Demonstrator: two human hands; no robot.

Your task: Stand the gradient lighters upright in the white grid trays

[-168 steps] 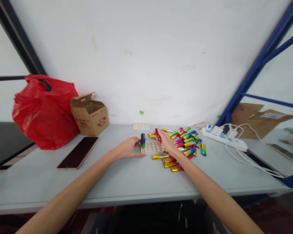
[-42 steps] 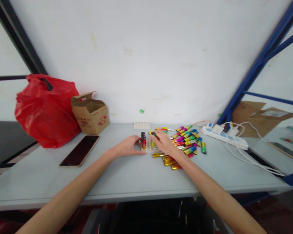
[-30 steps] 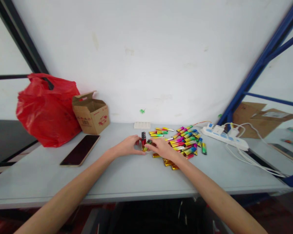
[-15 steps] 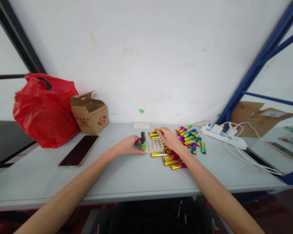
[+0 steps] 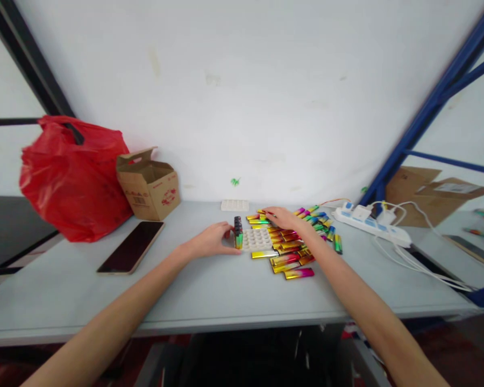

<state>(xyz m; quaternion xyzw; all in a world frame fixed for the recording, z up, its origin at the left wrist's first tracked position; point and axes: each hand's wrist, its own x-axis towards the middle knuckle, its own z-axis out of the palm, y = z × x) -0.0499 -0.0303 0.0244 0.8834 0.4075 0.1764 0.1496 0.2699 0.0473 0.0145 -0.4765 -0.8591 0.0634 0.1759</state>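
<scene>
A white tray with round holes (image 5: 257,240) lies on the grey table (image 5: 210,290). Several colourful lighters (image 5: 237,234) stand upright in its left column. My left hand (image 5: 211,242) rests against the tray's left side, fingers curled round it. A heap of shiny multicoloured lighters (image 5: 294,244) lies to the right of the tray. My right hand (image 5: 284,217) reaches over the far part of the heap, fingers down on the lighters there; whether it grips one is hidden.
A second white tray (image 5: 234,205) lies by the wall. At left are a red plastic bag (image 5: 70,174), an open cardboard box (image 5: 148,185) and a phone (image 5: 131,247). A white power strip (image 5: 369,223) with cables sits at right beside a blue frame (image 5: 423,115).
Since a second ago my right hand has left the tray's left column and moved right and back to the heap. One more lighter stands in the tray. My left hand stays put.
</scene>
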